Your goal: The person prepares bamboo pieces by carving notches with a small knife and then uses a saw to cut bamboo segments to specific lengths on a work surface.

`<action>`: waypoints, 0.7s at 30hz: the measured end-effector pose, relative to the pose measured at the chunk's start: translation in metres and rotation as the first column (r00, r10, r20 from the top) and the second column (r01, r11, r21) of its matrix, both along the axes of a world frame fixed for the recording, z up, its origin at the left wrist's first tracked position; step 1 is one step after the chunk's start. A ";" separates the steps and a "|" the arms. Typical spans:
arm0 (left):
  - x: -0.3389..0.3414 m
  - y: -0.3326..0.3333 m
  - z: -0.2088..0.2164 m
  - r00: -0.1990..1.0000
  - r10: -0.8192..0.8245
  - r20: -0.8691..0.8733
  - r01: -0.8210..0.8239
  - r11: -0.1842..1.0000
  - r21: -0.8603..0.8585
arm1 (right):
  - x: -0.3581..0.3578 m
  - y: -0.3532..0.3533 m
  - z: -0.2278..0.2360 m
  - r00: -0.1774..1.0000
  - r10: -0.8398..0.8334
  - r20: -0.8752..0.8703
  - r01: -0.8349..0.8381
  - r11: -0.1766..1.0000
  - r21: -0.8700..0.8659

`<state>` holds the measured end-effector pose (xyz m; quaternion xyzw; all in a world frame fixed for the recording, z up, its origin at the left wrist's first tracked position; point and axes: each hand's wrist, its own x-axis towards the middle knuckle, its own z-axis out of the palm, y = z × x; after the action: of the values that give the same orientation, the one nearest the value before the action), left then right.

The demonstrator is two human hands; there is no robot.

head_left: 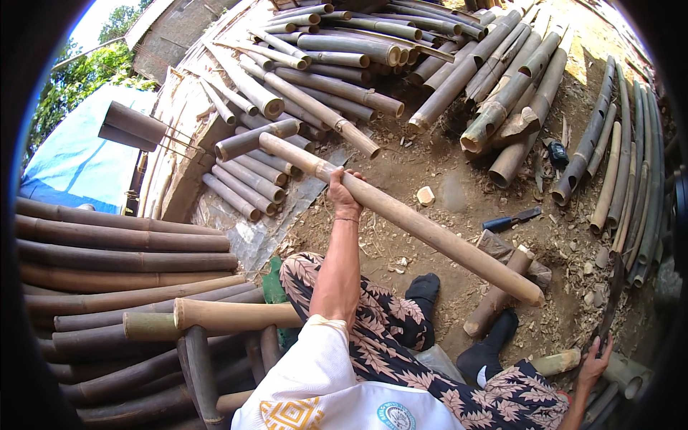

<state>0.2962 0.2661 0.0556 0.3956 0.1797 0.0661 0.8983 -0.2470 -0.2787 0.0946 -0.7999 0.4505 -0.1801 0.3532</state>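
Note:
My left hand (345,193) is wrapped round a long pale bamboo pole (437,233), which slants from the upper left down to the right in front of me. The pole's far end lies close to a short dark bamboo piece (258,139). Its near end is over a short bamboo log (502,290) on the ground, by my right foot. Low at the right, my right hand (593,362) is closed on a machete (611,297), whose long dark blade points up and away. The machete's handle is mostly hidden by my fingers.
Dark bamboo poles (129,258) are stacked at the left. Large bamboo piles (344,50) lie at the back, and more poles (638,165) line the right. A dark-handled tool (512,219) and a small pale wood block (426,196) lie on the chip-strewn dirt.

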 end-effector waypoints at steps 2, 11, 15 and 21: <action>0.023 0.024 -0.017 0.998 0.063 0.001 -0.063 0.998 0.012 | 0.008 -0.003 -0.003 0.992 -0.031 0.119 0.023 0.997 0.069; 0.024 0.071 -0.063 0.983 0.042 -0.180 0.000 0.975 0.224 | 0.043 0.024 0.040 0.979 -0.018 0.201 -0.014 0.988 0.157; -0.020 -0.045 -0.068 0.887 -0.192 -0.419 0.386 0.807 0.447 | 0.040 0.027 0.051 0.977 -0.085 0.196 0.037 0.971 0.236; -0.183 -0.227 -0.078 0.502 -0.801 -0.326 -0.099 -0.428 0.898 | 0.031 0.039 0.117 0.942 -0.163 0.295 0.072 0.952 0.297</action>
<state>0.1128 0.0394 -0.0228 0.8961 -0.3979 -0.0745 0.1822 -0.2163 -0.2401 0.2113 -0.6736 0.4567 -0.2607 0.5193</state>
